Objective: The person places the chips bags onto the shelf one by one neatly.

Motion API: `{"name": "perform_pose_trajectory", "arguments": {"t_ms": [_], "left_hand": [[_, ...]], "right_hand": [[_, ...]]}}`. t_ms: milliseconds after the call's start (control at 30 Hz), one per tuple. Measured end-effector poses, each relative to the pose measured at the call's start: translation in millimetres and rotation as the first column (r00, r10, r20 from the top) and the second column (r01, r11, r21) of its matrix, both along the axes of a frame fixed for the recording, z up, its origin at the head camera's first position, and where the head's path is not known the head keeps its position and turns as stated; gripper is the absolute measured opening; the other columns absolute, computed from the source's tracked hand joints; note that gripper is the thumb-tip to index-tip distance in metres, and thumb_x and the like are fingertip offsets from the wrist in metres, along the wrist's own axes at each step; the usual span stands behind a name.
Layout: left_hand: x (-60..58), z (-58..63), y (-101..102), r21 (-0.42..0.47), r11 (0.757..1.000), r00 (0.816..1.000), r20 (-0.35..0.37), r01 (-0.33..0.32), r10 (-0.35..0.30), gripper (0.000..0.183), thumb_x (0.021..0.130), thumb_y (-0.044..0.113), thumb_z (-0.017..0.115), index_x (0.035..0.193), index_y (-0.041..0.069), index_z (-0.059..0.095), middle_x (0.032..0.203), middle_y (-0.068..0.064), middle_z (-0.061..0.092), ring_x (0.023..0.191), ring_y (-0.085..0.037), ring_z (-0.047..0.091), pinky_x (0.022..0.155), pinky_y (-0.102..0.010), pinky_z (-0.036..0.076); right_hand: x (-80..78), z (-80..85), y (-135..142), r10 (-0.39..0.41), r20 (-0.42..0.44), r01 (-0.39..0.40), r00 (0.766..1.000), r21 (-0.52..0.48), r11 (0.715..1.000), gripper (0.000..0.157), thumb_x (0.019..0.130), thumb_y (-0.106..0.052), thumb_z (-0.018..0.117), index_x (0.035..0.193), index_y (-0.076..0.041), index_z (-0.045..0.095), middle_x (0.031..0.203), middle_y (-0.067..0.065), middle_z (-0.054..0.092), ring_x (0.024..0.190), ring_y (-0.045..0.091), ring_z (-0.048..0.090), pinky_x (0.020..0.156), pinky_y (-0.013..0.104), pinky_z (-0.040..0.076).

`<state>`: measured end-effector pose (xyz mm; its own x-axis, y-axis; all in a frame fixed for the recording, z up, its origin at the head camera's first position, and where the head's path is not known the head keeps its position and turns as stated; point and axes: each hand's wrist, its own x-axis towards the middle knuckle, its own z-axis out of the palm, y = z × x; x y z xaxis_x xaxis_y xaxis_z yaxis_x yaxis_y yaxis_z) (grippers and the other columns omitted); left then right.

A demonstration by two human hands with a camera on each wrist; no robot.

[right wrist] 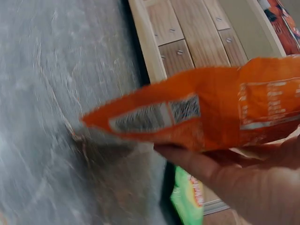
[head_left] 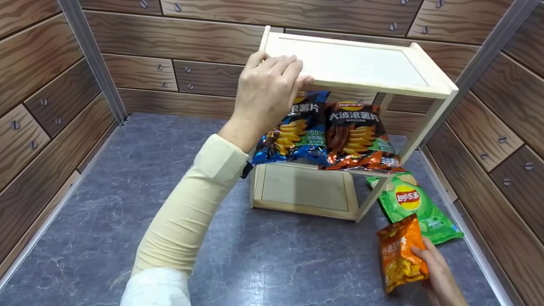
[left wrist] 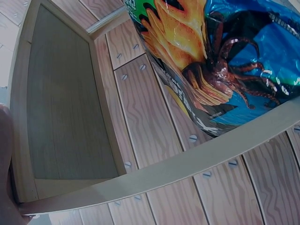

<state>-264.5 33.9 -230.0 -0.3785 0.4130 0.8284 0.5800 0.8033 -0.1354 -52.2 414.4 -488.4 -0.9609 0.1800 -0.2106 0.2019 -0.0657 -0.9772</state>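
Note:
My left hand (head_left: 268, 83) grips the front left part of the top board of a pale wooden shelf rack (head_left: 352, 61). On the rack's middle tier, a blue chip bag (head_left: 293, 136) and a dark red chip bag (head_left: 357, 136) lean side by side, the blue one partly hidden behind that hand. At the lower right, my right hand (head_left: 437, 270) pinches a small orange snack bag (head_left: 403, 255) by its side, thumb on the front. The bag's back, with its barcode, faces the right wrist view. A green chip bag (head_left: 418, 208) lies on the floor just beyond it.
The rack's bottom tier (head_left: 304, 187) shows its bare panel. Wood-patterned walls (head_left: 204, 38) enclose the grey marbled floor (head_left: 238, 263) at the back and both sides. The right wall's bottom edge runs close to the green bag.

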Motion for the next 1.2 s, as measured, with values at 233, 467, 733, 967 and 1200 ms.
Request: {"name": "perform_pose_trajectory", "arguments": {"t_ms": [233, 467, 733, 967, 1200], "left_hand": [[0.6, 0.1, 0.4, 0.003, 1.0, 1.0, 0.001, -0.003, 0.003, 0.057, 0.107, 0.049, 0.027, 0.117, 0.012, 0.069, 0.125, -0.003, 0.071, 0.115, -0.017, 0.067, 0.102, -0.035, 0.044], [0.8, 0.3, 0.4, -0.003, 1.0, 1.0, 0.009, -0.005, 0.005, 0.057, 0.107, 0.05, 0.026, 0.117, 0.012, 0.068, 0.125, -0.003, 0.071, 0.114, -0.017, 0.067, 0.102, -0.036, 0.044], [0.6, 0.7, 0.2, 0.004, 1.0, 1.0, 0.011, -0.001, 0.001, 0.058, 0.106, 0.05, 0.026, 0.117, 0.013, 0.068, 0.124, -0.003, 0.071, 0.114, -0.018, 0.067, 0.103, -0.035, 0.044], [0.9, 0.9, 0.2, 0.005, 1.0, 1.0, 0.029, 0.002, -0.002, 0.056, 0.107, 0.049, 0.027, 0.119, 0.013, 0.068, 0.126, -0.003, 0.07, 0.116, -0.017, 0.067, 0.104, -0.036, 0.043], [1.4, 1.7, -0.4, 0.004, 1.0, 0.999, 0.04, 0.002, -0.003, 0.056, 0.106, 0.049, 0.027, 0.12, 0.013, 0.067, 0.127, -0.002, 0.07, 0.117, -0.017, 0.066, 0.105, -0.036, 0.042]], "right_hand": [[0.3, -22.0, 8.7, 0.051, -0.022, -0.055, 0.998, -0.251, 0.966, 0.043, 0.108, -0.018, 0.033, 0.116, -0.051, 0.059, 0.107, -0.006, 0.068, 0.089, 0.014, 0.068, 0.076, 0.031, 0.059], [-8.5, -27.4, 9.5, -0.026, 0.182, 0.014, 0.983, 0.065, 0.998, 0.059, 0.106, -0.019, 0.04, 0.159, -0.013, 0.014, 0.138, -0.002, 0.053, 0.096, -0.014, 0.056, 0.089, 0.014, 0.048], [-11.1, -22.9, 1.0, 0.005, 0.19, -0.092, 0.982, 0.453, 0.887, 0.066, 0.105, -0.013, 0.04, 0.156, 0.005, 0.001, 0.161, 0.032, 0.012, 0.137, 0.016, 0.046, 0.107, 0.022, 0.042], [-1.9, -22.9, -13.1, 0.083, -0.067, 0.001, 0.994, 0.781, 0.625, 0.071, 0.097, -0.018, 0.06, 0.151, 0.011, 0.023, 0.153, 0.037, 0.024, 0.139, 0.058, 0.025, 0.111, 0.07, 0.022], [-2.2, -33.3, -26.3, 0.274, -0.097, -0.034, 0.957, 0.899, 0.437, 0.085, 0.088, -0.038, 0.072, 0.153, 0.001, 0.031, 0.159, 0.029, 0.023, 0.142, 0.055, 0.023, 0.114, 0.072, 0.009]]}}
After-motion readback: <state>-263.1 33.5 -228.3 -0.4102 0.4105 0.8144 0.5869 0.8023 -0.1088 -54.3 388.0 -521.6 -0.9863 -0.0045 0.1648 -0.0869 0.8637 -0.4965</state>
